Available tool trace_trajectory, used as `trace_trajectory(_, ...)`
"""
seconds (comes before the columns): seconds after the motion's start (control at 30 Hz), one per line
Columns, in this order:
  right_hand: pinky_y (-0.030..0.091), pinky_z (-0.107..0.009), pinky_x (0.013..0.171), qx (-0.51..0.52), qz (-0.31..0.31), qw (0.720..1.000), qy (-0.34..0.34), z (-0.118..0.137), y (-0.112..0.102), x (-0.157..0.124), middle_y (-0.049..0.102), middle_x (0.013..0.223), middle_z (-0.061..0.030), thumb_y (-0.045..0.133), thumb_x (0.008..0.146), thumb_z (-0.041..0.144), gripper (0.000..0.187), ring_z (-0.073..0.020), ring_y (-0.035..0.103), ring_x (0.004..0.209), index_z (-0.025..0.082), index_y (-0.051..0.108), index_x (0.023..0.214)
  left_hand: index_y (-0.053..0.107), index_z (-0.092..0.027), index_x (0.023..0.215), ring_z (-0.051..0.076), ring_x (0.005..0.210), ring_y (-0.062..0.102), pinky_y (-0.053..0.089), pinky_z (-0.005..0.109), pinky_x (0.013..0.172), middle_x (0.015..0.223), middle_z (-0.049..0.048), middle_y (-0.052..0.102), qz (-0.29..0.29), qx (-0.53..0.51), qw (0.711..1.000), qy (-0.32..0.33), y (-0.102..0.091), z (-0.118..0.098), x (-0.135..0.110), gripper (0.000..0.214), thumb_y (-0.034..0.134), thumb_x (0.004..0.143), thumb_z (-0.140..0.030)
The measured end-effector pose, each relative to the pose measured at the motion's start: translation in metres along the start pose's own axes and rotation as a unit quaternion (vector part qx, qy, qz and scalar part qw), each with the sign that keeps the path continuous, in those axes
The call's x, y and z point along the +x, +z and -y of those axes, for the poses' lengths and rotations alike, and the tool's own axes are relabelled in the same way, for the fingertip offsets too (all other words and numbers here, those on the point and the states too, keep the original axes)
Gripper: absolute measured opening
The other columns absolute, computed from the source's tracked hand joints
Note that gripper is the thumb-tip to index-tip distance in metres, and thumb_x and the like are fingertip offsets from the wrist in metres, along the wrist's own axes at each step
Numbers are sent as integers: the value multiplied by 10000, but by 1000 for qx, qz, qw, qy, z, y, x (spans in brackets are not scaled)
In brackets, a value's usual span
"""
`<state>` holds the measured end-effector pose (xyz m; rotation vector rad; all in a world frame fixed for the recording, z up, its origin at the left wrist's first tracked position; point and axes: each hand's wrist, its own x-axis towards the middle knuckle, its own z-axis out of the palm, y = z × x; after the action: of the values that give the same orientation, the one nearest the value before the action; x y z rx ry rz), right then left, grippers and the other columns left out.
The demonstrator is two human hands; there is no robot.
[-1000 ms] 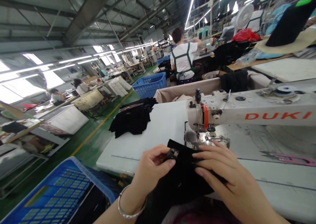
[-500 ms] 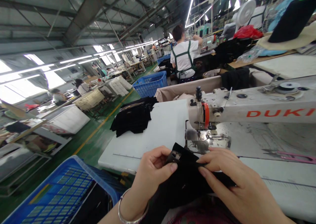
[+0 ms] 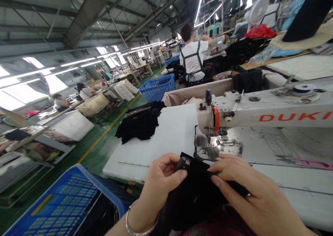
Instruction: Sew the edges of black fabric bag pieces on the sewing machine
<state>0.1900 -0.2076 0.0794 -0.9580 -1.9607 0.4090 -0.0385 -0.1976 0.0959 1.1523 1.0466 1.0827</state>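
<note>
A piece of black fabric [image 3: 196, 191] is stretched between my two hands in front of the sewing machine. My left hand [image 3: 163, 178], with a bracelet at the wrist, pinches its left corner between thumb and curled fingers. A small light label-like patch [image 3: 185, 160] shows at that corner. On the right, the thumb and forefinger of my right hand [image 3: 241, 184] are closed on the fabric's upper edge. The fabric's lower part drops toward my lap. Just beyond my hands sits the metal needle plate area [image 3: 217, 152] of the sewing machine [image 3: 286, 107].
Stacked black fabric pieces [image 3: 140, 121] lie on the white table [image 3: 171, 135] at the left. A blue basket [image 3: 85, 173] with dark cloth stands at lower left. Pink-handled thread snips [image 3: 309, 162] rest at right. A co-worker [image 3: 194, 57] sits ahead, beyond a cloth-lined bin [image 3: 177, 98].
The fabric's left corner has folded back a little toward my left thumb, and the patch there sits slightly higher. Both hands keep their hold. The view has shifted very slightly.
</note>
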Motion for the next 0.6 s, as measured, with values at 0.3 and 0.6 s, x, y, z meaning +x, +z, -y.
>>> trace_trajectory(0.3, 463, -360, 944, 0, 6, 1000, 30, -2, 1, -2, 655, 996, 26, 547, 907, 208, 70, -166, 610, 991, 260, 541, 861, 650, -159, 844, 88, 745, 546, 430, 188, 693, 793, -14, 605, -11, 51, 998, 40, 3, 0, 0, 110, 742, 790, -186)
trace_trajectory(0.6, 471, -341, 756, 25, 74, 994, 70, 10, 2, 21, 608, 929, 26, 593, 904, 263, 99, -175, 562, 878, 314, 600, 989, 670, -185, 835, 127, 761, 536, 420, 237, 688, 802, 1, 595, -10, 206, 969, 135, -4, -7, -3, 87, 699, 778, -126)
